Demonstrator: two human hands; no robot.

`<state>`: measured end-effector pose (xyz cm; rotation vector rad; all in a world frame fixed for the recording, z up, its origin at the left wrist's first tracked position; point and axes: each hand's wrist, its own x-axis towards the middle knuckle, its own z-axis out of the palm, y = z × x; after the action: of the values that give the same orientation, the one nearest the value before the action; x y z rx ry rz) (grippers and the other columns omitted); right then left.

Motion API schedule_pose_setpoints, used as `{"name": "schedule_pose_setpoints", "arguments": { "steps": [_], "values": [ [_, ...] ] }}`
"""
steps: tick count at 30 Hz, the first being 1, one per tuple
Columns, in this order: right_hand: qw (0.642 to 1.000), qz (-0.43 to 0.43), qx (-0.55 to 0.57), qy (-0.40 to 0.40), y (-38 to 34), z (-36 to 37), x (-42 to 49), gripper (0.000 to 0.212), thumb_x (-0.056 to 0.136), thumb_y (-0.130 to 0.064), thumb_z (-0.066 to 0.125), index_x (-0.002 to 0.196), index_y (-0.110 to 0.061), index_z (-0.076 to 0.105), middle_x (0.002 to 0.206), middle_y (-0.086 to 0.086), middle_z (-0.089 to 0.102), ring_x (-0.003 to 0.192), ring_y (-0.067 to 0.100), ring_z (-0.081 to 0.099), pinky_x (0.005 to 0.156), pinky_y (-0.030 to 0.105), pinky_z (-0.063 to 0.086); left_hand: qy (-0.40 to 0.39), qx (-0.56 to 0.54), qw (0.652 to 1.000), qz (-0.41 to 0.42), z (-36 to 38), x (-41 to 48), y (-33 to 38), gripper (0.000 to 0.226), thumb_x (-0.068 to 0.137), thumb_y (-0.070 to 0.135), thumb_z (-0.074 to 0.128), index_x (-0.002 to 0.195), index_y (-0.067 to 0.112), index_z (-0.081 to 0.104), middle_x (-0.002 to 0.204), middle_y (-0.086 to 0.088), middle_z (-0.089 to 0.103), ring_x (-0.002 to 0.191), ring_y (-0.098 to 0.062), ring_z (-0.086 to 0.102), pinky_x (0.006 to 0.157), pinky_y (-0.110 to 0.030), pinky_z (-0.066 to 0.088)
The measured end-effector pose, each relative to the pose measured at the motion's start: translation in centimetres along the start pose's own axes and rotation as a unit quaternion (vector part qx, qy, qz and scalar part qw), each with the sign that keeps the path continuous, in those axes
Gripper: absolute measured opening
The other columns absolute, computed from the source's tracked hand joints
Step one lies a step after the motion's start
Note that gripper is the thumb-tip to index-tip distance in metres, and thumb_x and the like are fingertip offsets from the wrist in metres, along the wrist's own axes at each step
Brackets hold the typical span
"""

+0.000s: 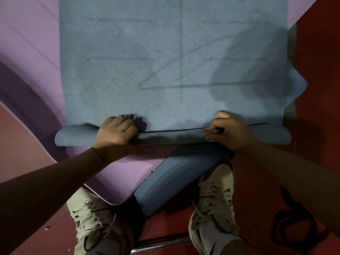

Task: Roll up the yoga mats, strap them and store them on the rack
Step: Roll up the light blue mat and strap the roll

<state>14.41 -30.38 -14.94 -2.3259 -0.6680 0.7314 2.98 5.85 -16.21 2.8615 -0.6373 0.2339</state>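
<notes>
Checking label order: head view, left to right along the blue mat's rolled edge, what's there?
Flat purple foam yoga mat → left hand → right hand → red floor. Both hands grip the rolled blue foam yoga mat.

— Anything to read here?
— Nothing legible; the blue mat point(165, 70) bears only faint pressed lines, straight and slanted, no letters or numbers; the pale shoes point(214, 203) show no readable brand.
</notes>
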Motion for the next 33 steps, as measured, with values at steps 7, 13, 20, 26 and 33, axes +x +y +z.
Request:
{"name": "schedule_pose_setpoints", "arguments": {
  "steps": [7, 13, 20, 26, 33],
  "values": [
    [0.976, -0.066, -0.19, 0.083, -1.7, 0.0, -1.6, 0.023, 0.078, -0.039, 0.074, 0.095, -0.024, 0.077, 0.09, 0.003, 0.056, 0.086, 0.026, 0.05, 0.073, 0.037, 0.036, 0.005, 0.076, 0.997, -0.006, -1.4, -1.5, 0.7, 0.022, 0.091, 0.027, 0.068, 0.094, 0.006, 0.068, 0.101, -0.013, 0.068, 0.077, -0.031, 0.059, 0.087, -0.047, 0.044],
    [0.965, -0.048, -0.258, 0.008, -2.6, 0.4, -2.7, 0.047, 0.068, -0.033, 0.086, 0.107, -0.012, 0.071, 0.099, 0.006, 0.064, 0.094, 0.03, 0.058, 0.078, 0.04, 0.047, -0.004, -0.012, 0.997, -0.074, -1.6, -1.3, 1.0, 0.04, 0.094, 0.041, 0.06, 0.098, 0.003, 0.072, 0.088, -0.012, 0.064, 0.086, -0.031, 0.051, 0.073, -0.043, 0.043],
    [0.981, -0.023, -0.184, 0.059, -3.0, 0.0, -1.9, 0.03, 0.079, -0.02, 0.079, 0.107, -0.013, 0.073, 0.095, 0.004, 0.068, 0.09, 0.027, 0.059, 0.08, 0.039, 0.05, -0.05, -0.072, 0.989, -0.123, -1.9, -0.4, -0.1, 0.046, 0.092, 0.047, 0.057, 0.114, 0.008, 0.068, 0.096, -0.01, 0.067, 0.082, -0.032, 0.059, 0.07, -0.04, 0.048],
    [0.996, 0.017, -0.086, 0.031, -1.7, -0.7, -0.7, 0.027, 0.08, -0.037, 0.069, 0.101, -0.021, 0.063, 0.101, -0.003, 0.061, 0.097, 0.021, 0.056, 0.086, 0.028, 0.038, -0.106, -0.113, 0.982, -0.104, -2.4, 1.4, -2.1, 0.046, 0.091, 0.055, 0.051, 0.1, 0.011, 0.064, 0.093, -0.005, 0.065, 0.079, -0.032, 0.062, 0.06, -0.037, 0.051],
    [0.986, -0.082, -0.141, 0.041, -1.8, -1.2, -1.0, 0.036, 0.087, -0.044, 0.061, 0.103, -0.013, 0.066, 0.104, 0.004, 0.058, 0.098, 0.025, 0.053, 0.084, 0.036, 0.044, -0.112, -0.133, 0.977, -0.12, -2.1, 1.7, -2.6, 0.047, 0.09, 0.055, 0.051, 0.095, 0.013, 0.069, 0.101, -0.005, 0.06, 0.088, -0.03, 0.061, 0.058, -0.037, 0.052]
  ]
}}
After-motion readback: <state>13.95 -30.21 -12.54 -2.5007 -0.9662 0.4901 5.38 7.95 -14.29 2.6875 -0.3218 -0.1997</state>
